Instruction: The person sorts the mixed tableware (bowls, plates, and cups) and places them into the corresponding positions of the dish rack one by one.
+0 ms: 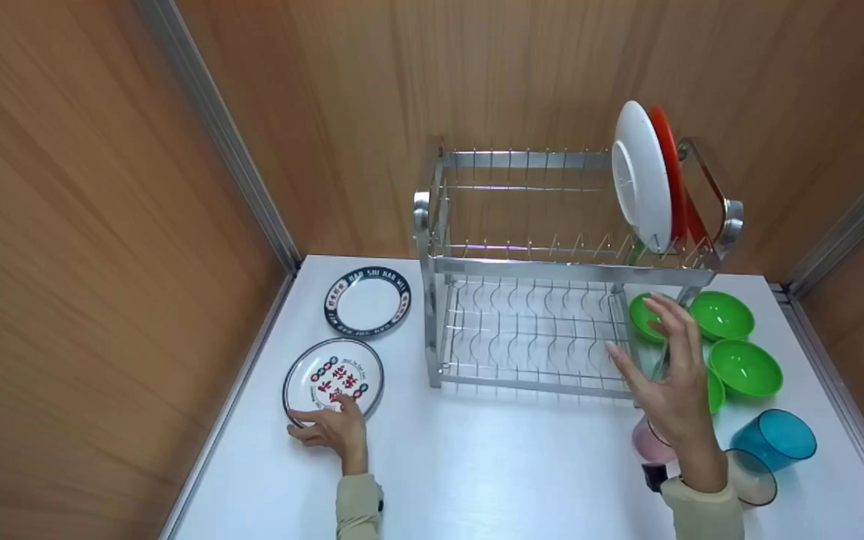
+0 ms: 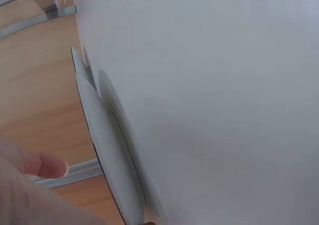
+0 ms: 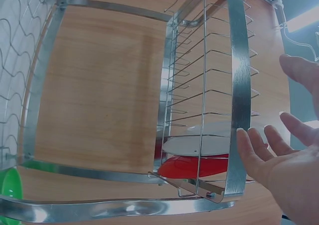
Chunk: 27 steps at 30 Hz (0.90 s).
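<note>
My left hand [image 1: 334, 431] is at the near edge of a white plate [image 1: 361, 369] with a red and blue print, lying on the table. Its fingers spread at the near-left rim while the thumb extends over the plate. In the left wrist view, that plate [image 2: 112, 152] shows edge-on, with the thumb apart from it. My right hand [image 1: 676, 390] is raised before the right end of a metal dish rack [image 1: 537, 268], fingers spread and holding nothing. Close by in the right wrist view is the rack's front bar [image 3: 240, 85]. A white plate [image 1: 649, 180] and a red plate [image 1: 670, 165] stand in the upper tier.
Behind the printed plate lies a dark-rimmed plate [image 1: 368, 304]. Several green bowls [image 1: 745, 367] stand right of the rack. Nearer are a blue cup [image 1: 773, 439], a clear brownish cup [image 1: 754, 480] and a pink cup [image 1: 651, 444]. Wooden panels [image 1: 102, 225] enclose the table.
</note>
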### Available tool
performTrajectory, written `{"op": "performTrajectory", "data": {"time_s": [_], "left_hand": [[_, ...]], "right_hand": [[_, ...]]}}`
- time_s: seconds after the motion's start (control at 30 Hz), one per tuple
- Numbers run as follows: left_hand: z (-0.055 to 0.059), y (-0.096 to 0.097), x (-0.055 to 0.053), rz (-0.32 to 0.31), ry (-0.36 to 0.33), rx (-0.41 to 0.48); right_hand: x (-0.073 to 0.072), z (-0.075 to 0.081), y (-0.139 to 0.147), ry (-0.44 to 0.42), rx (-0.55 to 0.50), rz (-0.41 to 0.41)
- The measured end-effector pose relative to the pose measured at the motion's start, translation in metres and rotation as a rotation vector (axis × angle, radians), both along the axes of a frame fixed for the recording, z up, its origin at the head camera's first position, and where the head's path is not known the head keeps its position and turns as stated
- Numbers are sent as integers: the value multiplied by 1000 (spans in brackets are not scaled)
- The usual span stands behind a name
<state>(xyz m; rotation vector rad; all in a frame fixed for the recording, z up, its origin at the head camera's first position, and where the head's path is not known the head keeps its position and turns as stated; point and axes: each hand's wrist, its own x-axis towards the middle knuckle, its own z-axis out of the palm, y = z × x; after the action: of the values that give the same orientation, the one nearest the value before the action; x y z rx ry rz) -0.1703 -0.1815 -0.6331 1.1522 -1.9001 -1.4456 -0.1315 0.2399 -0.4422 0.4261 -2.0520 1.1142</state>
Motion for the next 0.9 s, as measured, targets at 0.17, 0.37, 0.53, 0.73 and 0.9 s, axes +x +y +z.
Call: {"op": "performTrajectory", "data": {"time_s": [0.17, 0.37, 0.53, 0.73, 0.9], "left_hand": [[-1, -11, 2, -26, -4, 93], [-1, -24, 3, -43, -36, 174], [0, -31, 4, -1, -44, 246], [-2, -33, 8, 25, 48, 325], [-3, -32, 10, 1, 148, 348]], "right_hand": [[0, -1, -1, -8, -1, 2], [0, -8, -5, 2, -13, 45], [1, -18, -10, 3, -19, 73], [1, -31, -19, 35, -36, 144], [7, -40, -29, -26, -27, 152]]}}
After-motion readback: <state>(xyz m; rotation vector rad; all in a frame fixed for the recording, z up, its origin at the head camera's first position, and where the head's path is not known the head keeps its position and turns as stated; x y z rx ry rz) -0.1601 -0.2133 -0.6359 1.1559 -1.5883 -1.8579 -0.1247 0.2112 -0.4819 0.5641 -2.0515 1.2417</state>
